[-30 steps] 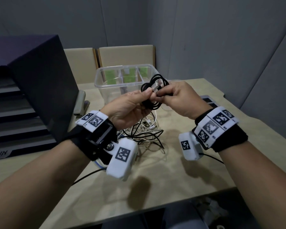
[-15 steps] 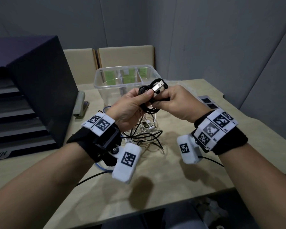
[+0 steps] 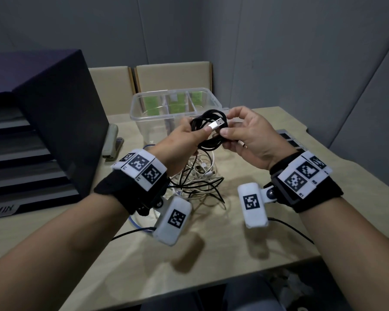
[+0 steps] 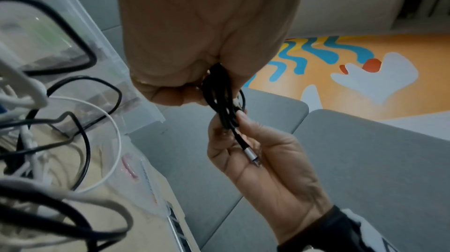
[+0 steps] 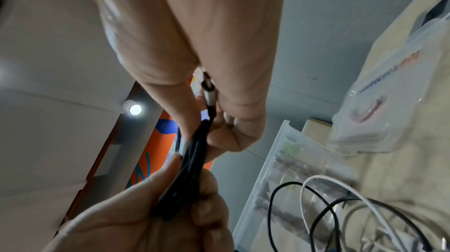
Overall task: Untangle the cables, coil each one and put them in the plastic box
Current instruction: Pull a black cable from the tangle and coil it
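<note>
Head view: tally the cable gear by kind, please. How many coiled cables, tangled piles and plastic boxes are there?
Coiled black cable, gripped by the left hand and pinched by the right hand: 1
Tangled pile of black and white cables on the table, strands too knotted to count: 1
Clear plastic box: 1
Total: 3

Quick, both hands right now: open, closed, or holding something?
Left hand: closed, gripping the coiled black cable.
Right hand: closed, fingers pinching the same coil, its small plug end lying across the palm.
</note>
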Demonstrator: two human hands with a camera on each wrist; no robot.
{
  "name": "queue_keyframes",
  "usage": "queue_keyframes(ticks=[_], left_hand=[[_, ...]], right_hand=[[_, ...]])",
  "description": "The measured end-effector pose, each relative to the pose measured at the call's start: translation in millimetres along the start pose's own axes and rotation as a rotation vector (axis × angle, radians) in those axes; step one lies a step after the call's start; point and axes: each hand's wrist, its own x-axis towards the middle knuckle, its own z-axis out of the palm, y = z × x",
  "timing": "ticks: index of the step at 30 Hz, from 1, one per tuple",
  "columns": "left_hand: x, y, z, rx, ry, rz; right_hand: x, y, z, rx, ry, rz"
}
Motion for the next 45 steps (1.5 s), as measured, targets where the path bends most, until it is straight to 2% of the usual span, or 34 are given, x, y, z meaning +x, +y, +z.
queue_keyframes(ticks=[5,9,14,17,20,24,29,32,36,41,43,45], left_hand=[[1.9,0.9,-2.0,-0.014,-0.024,-0.058],[2.9,-2.1,-2.1,-0.144,0.039,-0.093],[3.9,-2.3,0.2,-0.113,0.119,-0.161],[6.1,-3.4,1.4,-0.084,0.159,-0.141],[5.9,-6.7,0.6,0.001,0.196,-0.058],[3.9,-8.7,-3.5,0.117,0.100,0.049],[-2.7,-10.0,-8.2,0.047,-0.185,0.157],[-2.8,-13.1,-7.5,0.059,-0.213,0.192],[0.7,-18.9,-5.9,0.022,-0.209,0.124],[-1.5,-23.4,-3.3,-0.118,-0.266,-0.058],[-3.7,-20.2,-6.4,-0.094,-0.328,-0.103],[-3.0,-17.9,-10.0,-0.029,-0.314,-0.116]], right_hand=[[0.9,-1.4,1.5,0.041,0.016,0.044],[4.0,-0.1,2.1,-0.030,0.047,0.052],[5.3,6.7,4.8,-0.107,0.078,0.059],[5.6,8.7,5.4,-0.134,0.111,0.045],[6.7,5.6,6.1,-0.178,0.108,0.026],[6.7,0.4,2.4,-0.161,0.129,0.009],[5.5,-2.1,-2.8,-0.058,0.183,-0.006],[4.9,-1.9,-3.6,-0.035,0.177,-0.006],[4.0,-0.1,-2.3,0.004,0.148,0.001],[4.3,3.1,-3.6,-0.009,0.114,0.000],[4.0,5.5,-3.5,-0.032,0.089,0.019],[3.5,8.0,-4.1,-0.054,0.077,0.043]])
